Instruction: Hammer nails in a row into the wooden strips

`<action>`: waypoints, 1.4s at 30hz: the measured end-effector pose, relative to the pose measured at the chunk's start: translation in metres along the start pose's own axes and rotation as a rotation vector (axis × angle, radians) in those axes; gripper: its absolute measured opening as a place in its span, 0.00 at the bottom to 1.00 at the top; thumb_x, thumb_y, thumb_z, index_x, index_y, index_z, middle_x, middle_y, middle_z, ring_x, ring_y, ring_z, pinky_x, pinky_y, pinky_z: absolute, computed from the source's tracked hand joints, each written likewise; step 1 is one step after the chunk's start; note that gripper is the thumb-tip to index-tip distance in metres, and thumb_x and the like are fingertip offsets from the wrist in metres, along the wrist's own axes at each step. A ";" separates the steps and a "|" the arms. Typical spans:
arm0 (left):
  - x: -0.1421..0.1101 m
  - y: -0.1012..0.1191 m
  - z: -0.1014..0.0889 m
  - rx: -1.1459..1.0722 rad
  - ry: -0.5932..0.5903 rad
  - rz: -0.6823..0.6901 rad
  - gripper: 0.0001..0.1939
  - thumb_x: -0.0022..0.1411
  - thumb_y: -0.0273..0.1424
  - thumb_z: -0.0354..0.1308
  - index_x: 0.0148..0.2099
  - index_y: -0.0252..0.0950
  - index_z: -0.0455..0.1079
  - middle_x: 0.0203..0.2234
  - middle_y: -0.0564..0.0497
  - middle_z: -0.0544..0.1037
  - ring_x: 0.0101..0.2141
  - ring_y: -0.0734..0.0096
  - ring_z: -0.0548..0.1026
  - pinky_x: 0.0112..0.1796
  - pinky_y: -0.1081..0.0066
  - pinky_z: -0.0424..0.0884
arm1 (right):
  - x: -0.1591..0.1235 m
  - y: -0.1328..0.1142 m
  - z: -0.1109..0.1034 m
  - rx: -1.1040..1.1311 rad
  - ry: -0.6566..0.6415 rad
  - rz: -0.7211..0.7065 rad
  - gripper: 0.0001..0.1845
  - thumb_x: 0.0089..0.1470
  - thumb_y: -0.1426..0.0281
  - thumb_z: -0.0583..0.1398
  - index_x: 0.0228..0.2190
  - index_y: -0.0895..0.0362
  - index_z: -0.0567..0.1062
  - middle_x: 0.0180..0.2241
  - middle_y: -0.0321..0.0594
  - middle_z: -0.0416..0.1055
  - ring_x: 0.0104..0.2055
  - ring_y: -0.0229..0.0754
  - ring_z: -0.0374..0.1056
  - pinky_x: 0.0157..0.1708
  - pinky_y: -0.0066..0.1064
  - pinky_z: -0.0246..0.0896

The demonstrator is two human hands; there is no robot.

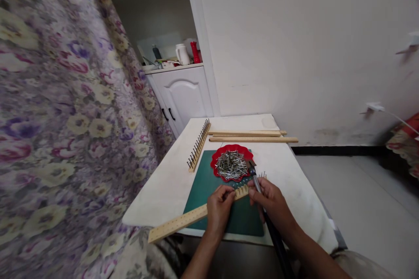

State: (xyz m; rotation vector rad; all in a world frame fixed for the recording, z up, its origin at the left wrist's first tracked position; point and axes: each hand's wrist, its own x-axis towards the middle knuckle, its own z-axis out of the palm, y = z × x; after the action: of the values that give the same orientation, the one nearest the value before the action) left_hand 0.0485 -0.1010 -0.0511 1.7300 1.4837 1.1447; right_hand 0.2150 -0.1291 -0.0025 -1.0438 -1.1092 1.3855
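A pale wooden strip [183, 222] with rows of small holes lies slanted over the green mat [242, 222], its near end sticking out past the table edge. Several nails [242, 190] stand upright in it between my hands, and more show at its far end. My left hand [220, 209] is closed in a pinch at the strip; whatever its fingertips hold is hidden. In my right hand [273, 200] is a hammer [256, 182], its metal head up by the nail dish and its black handle running down toward me. The right fingertips also touch the strip.
A red scalloped dish [214, 159] full of loose nails [231, 165] sits on the mat. Left of it lies a strip studded with nails [199, 146]. Two wooden strips [252, 139] rest at the back of the white-covered table [160, 192]. A flowered curtain [75, 117] hangs at left.
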 end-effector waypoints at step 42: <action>-0.001 -0.010 0.005 0.154 0.023 0.013 0.07 0.55 0.30 0.55 0.27 0.35 0.72 0.21 0.56 0.69 0.23 0.76 0.65 0.26 0.77 0.56 | -0.001 0.012 0.007 0.147 -0.403 0.205 0.17 0.47 0.59 0.62 0.31 0.57 0.64 0.15 0.27 0.69 0.05 0.27 0.54 0.04 0.18 0.43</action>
State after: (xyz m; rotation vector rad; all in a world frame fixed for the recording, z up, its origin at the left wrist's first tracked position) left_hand 0.0482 -0.0994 -0.0624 1.8363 1.6134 1.0852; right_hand 0.2061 -0.1310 -0.0125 -0.8075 -1.1870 1.8707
